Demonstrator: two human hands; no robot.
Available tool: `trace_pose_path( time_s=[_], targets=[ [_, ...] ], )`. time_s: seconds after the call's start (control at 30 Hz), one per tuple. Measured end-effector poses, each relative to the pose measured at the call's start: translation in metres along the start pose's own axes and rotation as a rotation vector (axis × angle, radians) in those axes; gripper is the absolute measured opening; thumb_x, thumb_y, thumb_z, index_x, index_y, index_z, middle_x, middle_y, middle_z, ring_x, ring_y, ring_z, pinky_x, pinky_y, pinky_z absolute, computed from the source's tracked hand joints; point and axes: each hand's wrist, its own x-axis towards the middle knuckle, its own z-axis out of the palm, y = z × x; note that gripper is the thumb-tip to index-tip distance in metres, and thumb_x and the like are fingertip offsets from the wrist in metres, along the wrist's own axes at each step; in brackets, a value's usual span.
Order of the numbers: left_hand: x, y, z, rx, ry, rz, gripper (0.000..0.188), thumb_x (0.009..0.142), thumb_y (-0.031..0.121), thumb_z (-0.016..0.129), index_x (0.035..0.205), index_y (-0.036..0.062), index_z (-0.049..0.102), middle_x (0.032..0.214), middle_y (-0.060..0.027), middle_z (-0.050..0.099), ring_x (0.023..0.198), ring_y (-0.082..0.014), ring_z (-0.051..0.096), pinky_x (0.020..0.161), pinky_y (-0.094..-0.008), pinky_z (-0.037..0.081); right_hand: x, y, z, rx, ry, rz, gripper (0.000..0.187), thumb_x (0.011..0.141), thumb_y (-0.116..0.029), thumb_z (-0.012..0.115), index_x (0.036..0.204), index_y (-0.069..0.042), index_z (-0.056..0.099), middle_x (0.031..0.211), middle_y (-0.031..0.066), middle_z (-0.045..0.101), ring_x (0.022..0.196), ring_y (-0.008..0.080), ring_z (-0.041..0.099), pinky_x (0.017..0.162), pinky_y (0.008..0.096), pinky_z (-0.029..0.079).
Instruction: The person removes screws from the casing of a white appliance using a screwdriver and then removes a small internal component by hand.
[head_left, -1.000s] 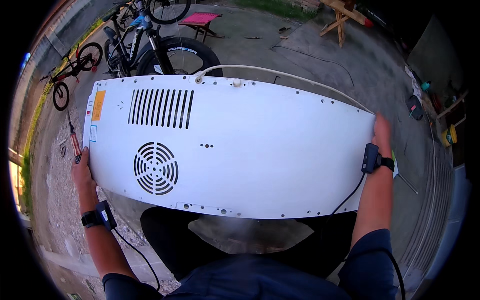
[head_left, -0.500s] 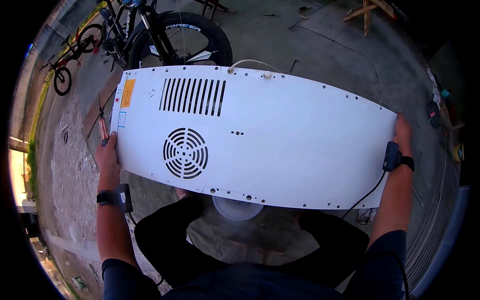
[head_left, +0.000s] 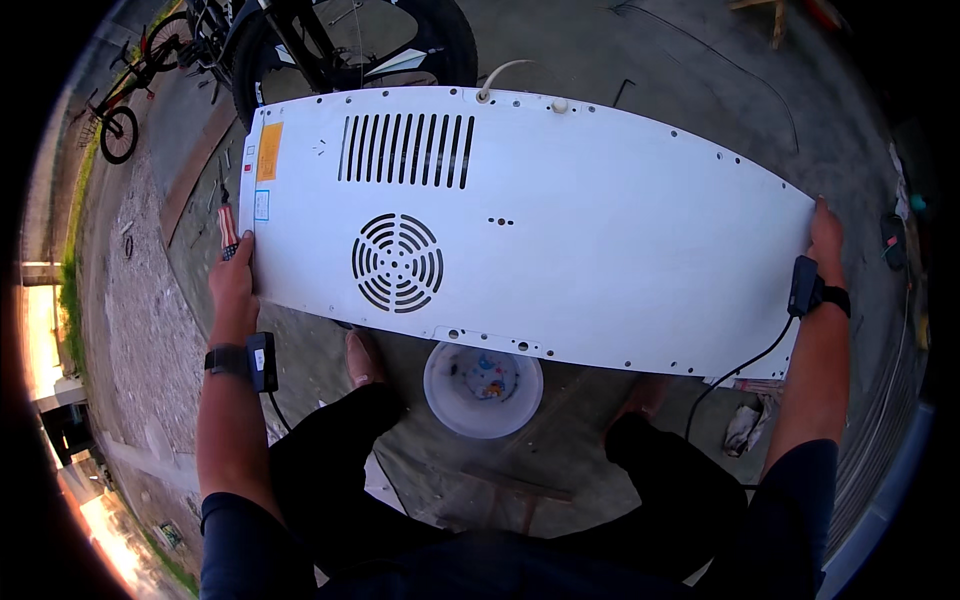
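A large white vented panel (head_left: 620, 240), like an appliance's casing, spans the view in front of me, with a slotted grille, a round fan vent and screw holes along its rims. My left hand (head_left: 234, 285) grips its left edge, thumb on top. A screwdriver (head_left: 228, 230) with a striped and starred handle juts from that same hand, shaft pointing away. At the panel's right end my right hand (head_left: 826, 240) is closed around the edge, its fingers partly hidden behind. A pale cable (head_left: 505, 70) comes out at the far rim.
A white plastic basin (head_left: 440, 400) stands on the floor between my feet, beneath the panel's near edge. Beyond the panel is a bicycle with a thick front wheel (head_left: 455, 50). Another bicycle (head_left: 120, 135) is farther left. A hex key (head_left: 622, 92) lies on the concrete.
The panel has shifted away from me and slightly right, with both hands and the screwdriver moving along. More of the basin now shows below it.
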Motion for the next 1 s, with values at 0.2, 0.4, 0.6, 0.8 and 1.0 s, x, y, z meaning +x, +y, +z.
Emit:
trace_pose_path(
  time_s=[0.2,0.4,0.6,0.8,1.0],
  targets=[
    [0.001,0.008,-0.012,0.135,0.042,-0.033,0.035,0.090,0.030,0.080,0.106,-0.0001,0.070,0.090,-0.0017,0.068,0.071,-0.0107,0.059,0.061,-0.0296,0.046,0.000,-0.008,0.013,-0.078,-0.007,-0.029,0.076,0.101,-0.059,0.043,0.125,0.010,0.064,0.128,0.0296,0.065,0.122,0.0454,0.060,0.102,0.0474,0.046],
    [-0.009,0.018,-0.028,0.306,0.029,-0.122,0.036,0.087,0.034,0.083,0.100,0.0027,0.070,0.080,0.0028,0.061,0.065,-0.0083,0.050,0.054,-0.0292,0.039,-0.016,-0.032,0.018,0.327,-0.100,0.090,0.076,0.102,-0.059,0.047,0.129,0.011,0.060,0.127,0.0243,0.065,0.115,0.0357,0.062,0.100,0.0427,0.047],
    [-0.014,0.017,-0.031,0.363,0.020,-0.130,0.033,0.088,0.032,0.081,0.098,0.0030,0.069,0.077,0.0022,0.061,0.063,-0.0089,0.051,0.055,-0.0301,0.040,0.006,-0.059,0.011,0.212,-0.250,0.063,0.084,0.099,-0.062,0.054,0.146,0.007,0.047,0.145,0.0192,0.055,0.127,0.0301,0.055,0.108,0.0394,0.042],
    [-0.023,0.033,-0.022,0.341,0.015,-0.171,0.028,0.089,0.027,0.081,0.097,0.0028,0.068,0.073,0.0025,0.059,0.057,-0.0087,0.048,0.051,-0.0296,0.038,-0.024,-0.065,0.016,0.244,-0.167,-0.068,0.087,0.098,-0.061,0.058,0.150,0.007,0.043,0.151,0.0224,0.049,0.135,0.0320,0.051,0.112,0.0394,0.039],
    [-0.023,0.026,-0.019,0.280,0.015,-0.151,0.028,0.089,0.027,0.081,0.095,0.0026,0.067,0.071,0.0034,0.057,0.055,-0.0078,0.046,0.049,-0.0297,0.035,-0.087,-0.084,0.022,-0.274,0.109,-0.363,0.089,0.097,-0.063,0.055,0.151,0.006,0.040,0.156,0.0300,0.040,0.143,0.0431,0.040,0.120,0.0450,0.032]
  ],
)
